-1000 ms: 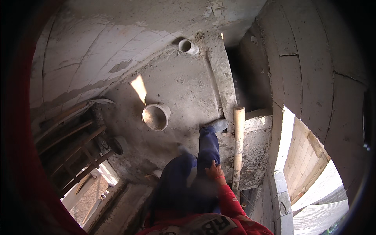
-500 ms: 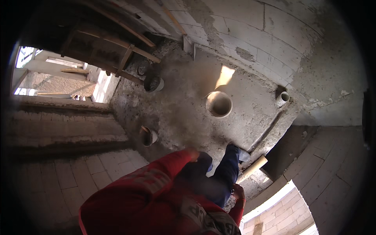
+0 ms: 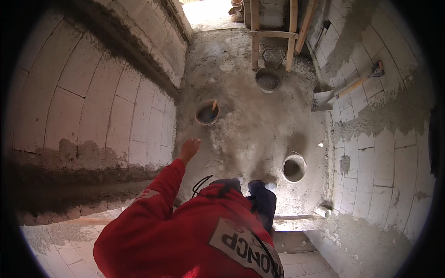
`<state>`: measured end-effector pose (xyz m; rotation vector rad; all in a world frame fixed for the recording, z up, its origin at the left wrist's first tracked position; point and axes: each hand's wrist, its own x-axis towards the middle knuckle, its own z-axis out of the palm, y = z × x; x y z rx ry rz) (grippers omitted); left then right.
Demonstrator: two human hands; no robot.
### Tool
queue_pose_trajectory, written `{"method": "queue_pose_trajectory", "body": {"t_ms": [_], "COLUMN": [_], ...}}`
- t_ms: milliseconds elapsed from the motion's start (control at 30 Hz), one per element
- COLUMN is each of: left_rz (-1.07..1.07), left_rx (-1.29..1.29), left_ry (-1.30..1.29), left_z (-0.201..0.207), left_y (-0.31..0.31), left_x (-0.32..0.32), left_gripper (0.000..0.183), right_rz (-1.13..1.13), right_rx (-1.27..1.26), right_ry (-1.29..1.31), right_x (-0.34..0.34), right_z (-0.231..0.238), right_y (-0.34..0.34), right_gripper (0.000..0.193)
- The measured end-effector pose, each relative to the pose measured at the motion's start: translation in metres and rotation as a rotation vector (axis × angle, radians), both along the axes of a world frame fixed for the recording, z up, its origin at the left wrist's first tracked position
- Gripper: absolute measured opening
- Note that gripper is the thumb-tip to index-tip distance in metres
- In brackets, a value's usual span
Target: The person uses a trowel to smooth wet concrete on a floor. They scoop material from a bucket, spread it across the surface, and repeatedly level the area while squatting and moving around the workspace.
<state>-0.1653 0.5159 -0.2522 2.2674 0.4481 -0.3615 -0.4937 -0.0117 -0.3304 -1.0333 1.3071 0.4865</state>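
My left hand, at the end of a red sleeve, is stretched out low over the rough floor by the left wall. Its fingers look loosely extended and nothing shows in them. Just beyond it stands a bucket with a wooden-handled tool leaning inside; hand and bucket are apart. My right hand is out of sight. To the right of my legs is a pale bucket with a dark interior.
Farther off, a dark bucket and another round container stand by a wooden frame. A shovel leans at the right block wall. A white pipe stub lies near a ledge. A bright opening is at the far end.
My view and body have turned left, toward the bucket with the tool. My left hand has moved out from my leg. My right hand has gone out of view.
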Motion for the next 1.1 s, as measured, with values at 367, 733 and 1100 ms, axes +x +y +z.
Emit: {"method": "queue_pose_trajectory", "body": {"t_ms": [367, 733, 1100], "left_rz": [0.239, 0.865, 0.737], "left_rx": [-0.335, -0.898, -0.731], "left_ry": [0.637, 0.564, 0.537], "left_z": [-0.088, 0.037, -0.065], "left_y": [-0.092, -0.168, -0.166], "left_x": [-0.159, -0.056, 0.053], "left_gripper": [0.074, 0.074, 0.073], "right_rz": [0.601, 1.206, 1.773], "right_rx": [-0.115, -0.254, -0.102], "right_ry": [0.056, -0.207, -0.264], "right_x": [0.317, 0.76, 0.841], "right_z": [0.038, 0.037, 0.019], "right_y": [-0.117, -0.042, 0.243], "right_gripper": [0.028, 0.023, 0.03]}}
